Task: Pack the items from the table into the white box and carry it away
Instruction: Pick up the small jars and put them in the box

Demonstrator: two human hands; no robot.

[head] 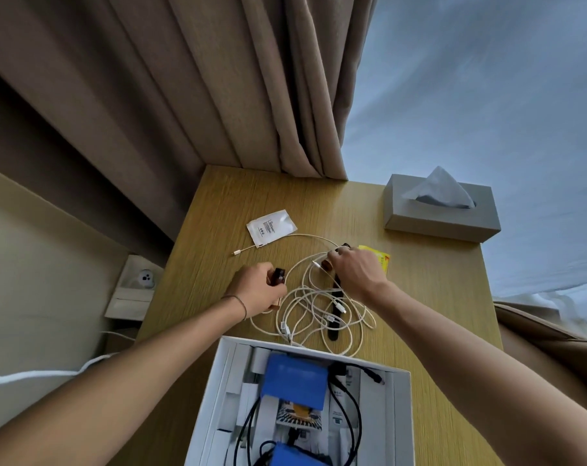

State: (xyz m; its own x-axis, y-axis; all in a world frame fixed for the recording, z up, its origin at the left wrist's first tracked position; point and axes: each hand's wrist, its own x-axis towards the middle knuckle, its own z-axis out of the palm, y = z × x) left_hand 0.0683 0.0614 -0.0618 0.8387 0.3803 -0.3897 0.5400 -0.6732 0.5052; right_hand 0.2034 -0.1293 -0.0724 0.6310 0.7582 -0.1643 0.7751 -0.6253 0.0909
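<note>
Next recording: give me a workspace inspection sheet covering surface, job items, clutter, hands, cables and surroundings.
Surface: wooden table, light grain.
Job's things: white box open at near edge, holding blue packs and black cables; white sachet; yellow packet; black strap under the cables.
Clutter: grey tissue box, far right.
Hands: left hand holds a small black device; right hand has its grip on the white cable.
Cables: tangled white cables between the hands.
Surroundings: brown curtain; wall socket at left.
</note>
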